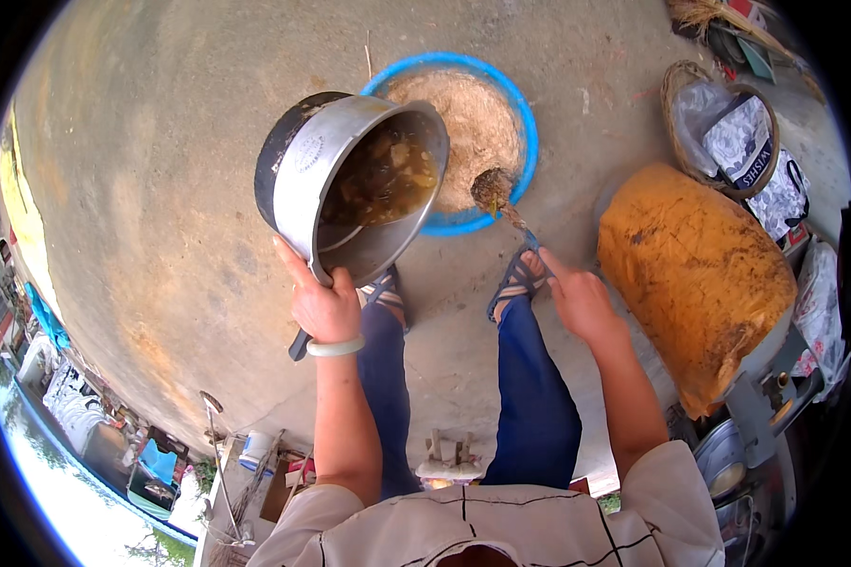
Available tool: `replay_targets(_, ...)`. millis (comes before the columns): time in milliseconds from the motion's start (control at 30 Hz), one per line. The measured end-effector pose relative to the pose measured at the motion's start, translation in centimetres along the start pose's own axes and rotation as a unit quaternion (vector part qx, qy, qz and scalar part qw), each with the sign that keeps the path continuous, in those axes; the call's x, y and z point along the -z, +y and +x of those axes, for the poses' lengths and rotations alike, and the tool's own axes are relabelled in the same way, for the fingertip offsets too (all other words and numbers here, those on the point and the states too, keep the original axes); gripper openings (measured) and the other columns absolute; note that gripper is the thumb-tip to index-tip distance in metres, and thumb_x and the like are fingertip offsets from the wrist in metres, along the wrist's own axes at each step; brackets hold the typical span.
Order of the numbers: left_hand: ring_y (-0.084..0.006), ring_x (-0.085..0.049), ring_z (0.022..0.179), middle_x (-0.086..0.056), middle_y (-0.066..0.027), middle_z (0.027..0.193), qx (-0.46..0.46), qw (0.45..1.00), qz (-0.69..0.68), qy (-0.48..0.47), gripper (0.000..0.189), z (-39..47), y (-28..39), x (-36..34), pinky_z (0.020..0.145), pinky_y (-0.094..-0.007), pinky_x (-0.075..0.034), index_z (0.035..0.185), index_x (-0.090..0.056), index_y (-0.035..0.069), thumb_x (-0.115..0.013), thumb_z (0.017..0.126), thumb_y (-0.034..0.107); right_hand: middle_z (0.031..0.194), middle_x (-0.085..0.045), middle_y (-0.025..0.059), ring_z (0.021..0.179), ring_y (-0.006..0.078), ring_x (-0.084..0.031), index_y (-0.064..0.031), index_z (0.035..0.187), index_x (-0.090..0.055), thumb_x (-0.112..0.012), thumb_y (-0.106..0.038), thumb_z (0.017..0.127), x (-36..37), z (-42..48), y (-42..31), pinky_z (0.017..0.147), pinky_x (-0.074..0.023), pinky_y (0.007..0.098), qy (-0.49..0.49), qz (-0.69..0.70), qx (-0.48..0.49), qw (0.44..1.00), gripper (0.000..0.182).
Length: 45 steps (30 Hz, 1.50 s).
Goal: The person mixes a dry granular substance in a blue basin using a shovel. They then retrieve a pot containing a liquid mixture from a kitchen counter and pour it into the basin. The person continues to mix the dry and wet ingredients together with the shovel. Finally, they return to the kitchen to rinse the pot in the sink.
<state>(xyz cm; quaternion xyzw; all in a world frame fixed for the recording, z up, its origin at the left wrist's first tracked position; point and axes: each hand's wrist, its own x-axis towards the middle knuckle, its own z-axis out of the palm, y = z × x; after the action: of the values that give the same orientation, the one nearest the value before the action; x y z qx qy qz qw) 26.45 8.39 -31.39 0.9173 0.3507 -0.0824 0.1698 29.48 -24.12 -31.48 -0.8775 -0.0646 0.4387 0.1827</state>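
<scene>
My left hand (326,308) grips a metal cooking pot (305,159) by its near side. The pot is tilted toward the right, its outer base blackened, with brown liquid and chunks (390,177) inside. Its rim overlaps the left part of a blue basin (532,142) on the ground, which holds a pale, mealy mass (461,127). My right hand (585,301) holds the blue handle of a tool whose clotted, dark head (493,190) rests at the basin's lower right. Whether that head is a ladle or a scoop cannot be told.
An orange stained cover (695,276) lies over something at the right. Beyond it stand a wicker basket (674,127) with bags and a patterned bag (780,191). My sandalled feet are just below the basin. A small stool (450,468) is near my body; a long-handled tool (216,446) stands lower left.
</scene>
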Motion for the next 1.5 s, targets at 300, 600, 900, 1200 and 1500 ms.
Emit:
replay_targets(300, -0.0421, -0.058, 0.065, -0.062, -0.0213, 0.075, -0.011, 0.996, -0.081, 0.02, 0.078, -0.4, -0.5, -0.2, 0.061, -0.0428, -0.046, 0.143, -0.02, 0.004, -0.053, 0.073, 0.011, 0.095, -0.062, 0.0219, 0.084, 0.0393, -0.059, -0.0155, 0.134, -0.044, -0.049, -0.011, 0.088, -4.8, 4.1, 1.9, 0.075, -0.0464, 0.0466, -0.014, 0.091, 0.002, 0.996, 0.047)
replay_targets(600, -0.0215, -0.053, 0.102, -0.056, -0.0143, 0.112, 0.015, 0.959, -0.283, 0.02, 0.044, 0.4, -3.7, -0.9, 0.091, -0.0303, -0.041, 0.119, -0.047, -0.007, -0.047, 0.076, -0.001, 0.094, -0.062, 0.0222, 0.081, 0.0411, -0.058, -0.0194, 0.133, -0.045, -0.051, -0.014, 0.087, -9.2, 6.2, 2.7, 0.078, -0.045, 0.0482, 0.016, 0.155, 0.02, 0.988, 0.047)
replay_targets(900, -0.0193, -0.053, 0.097, -0.058, -0.01, 0.107, 0.173, 0.893, -0.415, 0.009, 0.039, 1.0, -4.9, 0.5, 0.088, -0.0292, -0.04, 0.112, -0.053, -0.007, -0.053, 0.074, 0.002, 0.087, -0.064, 0.0204, 0.07, 0.0354, -0.058, -0.0217, 0.13, -0.05, -0.054, -0.019, 0.087, -10.3, 7.1, 0.9, 0.074, -0.0428, 0.0414, 0.021, 0.179, -0.028, 0.983, 0.043)
replay_targets(1200, -0.0202, -0.052, 0.097, -0.057, -0.011, 0.107, 0.224, 0.875, -0.428, 0.008, 0.04, 0.8, -4.6, 1.4, 0.089, -0.0302, -0.039, 0.112, -0.053, -0.007, -0.053, 0.073, 0.004, 0.069, -0.058, 0.0057, 0.05, 0.0127, -0.047, -0.0137, 0.133, -0.047, -0.054, -0.014, 0.089, -8.3, 9.3, -1.8, 0.051, -0.0429, 0.0306, -0.001, 0.46, -0.088, 0.884, 0.044)
replay_targets(1500, -0.0183, -0.053, 0.097, -0.056, -0.0119, 0.106, 0.205, 0.87, -0.448, 0.0, 0.036, 0.2, -6.2, 1.6, 0.086, -0.028, -0.042, 0.111, -0.052, -0.009, -0.049, 0.076, -0.002, 0.069, -0.051, 0.0041, 0.045, 0.0083, -0.043, -0.0095, 0.137, -0.04, -0.051, -0.012, 0.091, -5.1, 6.9, -5.1, 0.036, -0.0365, 0.025, -0.004, 0.581, -0.145, 0.801, 0.047)
